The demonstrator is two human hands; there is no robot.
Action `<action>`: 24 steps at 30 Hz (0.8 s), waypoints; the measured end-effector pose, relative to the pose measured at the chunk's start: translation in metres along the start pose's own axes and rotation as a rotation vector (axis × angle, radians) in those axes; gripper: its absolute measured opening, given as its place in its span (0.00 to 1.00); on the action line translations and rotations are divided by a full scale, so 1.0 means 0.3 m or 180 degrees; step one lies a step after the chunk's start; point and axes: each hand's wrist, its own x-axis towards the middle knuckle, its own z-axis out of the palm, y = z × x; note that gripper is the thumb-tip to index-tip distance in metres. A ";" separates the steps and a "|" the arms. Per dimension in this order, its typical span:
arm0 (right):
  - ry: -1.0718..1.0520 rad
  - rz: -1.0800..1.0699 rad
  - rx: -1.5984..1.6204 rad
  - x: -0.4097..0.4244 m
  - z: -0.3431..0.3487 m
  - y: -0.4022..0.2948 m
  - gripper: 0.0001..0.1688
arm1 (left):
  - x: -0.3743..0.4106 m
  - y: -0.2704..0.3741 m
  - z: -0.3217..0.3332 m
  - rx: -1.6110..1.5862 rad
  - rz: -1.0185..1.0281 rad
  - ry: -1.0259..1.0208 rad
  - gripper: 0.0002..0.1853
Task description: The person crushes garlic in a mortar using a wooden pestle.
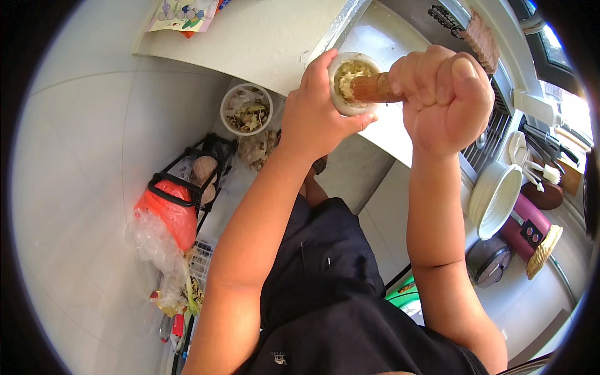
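My left hand (316,108) wraps the near left side of a pale stone mortar (357,110), thumb along its base and fingers behind it. Crushed pale-yellow pulp, which looks like garlic, coats the inside of the bowl. In my right fist (445,98) I grip a wooden pestle (378,88), tilted so that its lower end sits in the pulp. The fist hides the pestle's upper end. Beneath the mortar is the pale countertop (262,42), close to the sink's edge.
A metal sink (408,23) lies beyond the mortar. To the right are a white colander (496,201), knives (546,140) and a purple appliance (525,222). On the floor at left stand a waste bucket (246,110) and a black rack (187,176) with a red plastic bag (171,206).
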 end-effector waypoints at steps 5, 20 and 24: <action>0.0037 -0.0049 -0.0308 -0.021 -0.003 0.053 0.20 | 0.006 -0.002 0.003 0.0020 0.0064 0.0043 0.62; -0.0278 0.0434 -0.0348 0.068 -0.023 -0.088 0.24 | -0.012 -0.016 -0.001 0.0162 0.0012 0.0012 0.63; -0.0212 0.0432 -0.1777 0.009 0.063 -0.025 0.21 | -0.004 -0.005 0.001 0.0202 0.0047 0.0012 0.62</action>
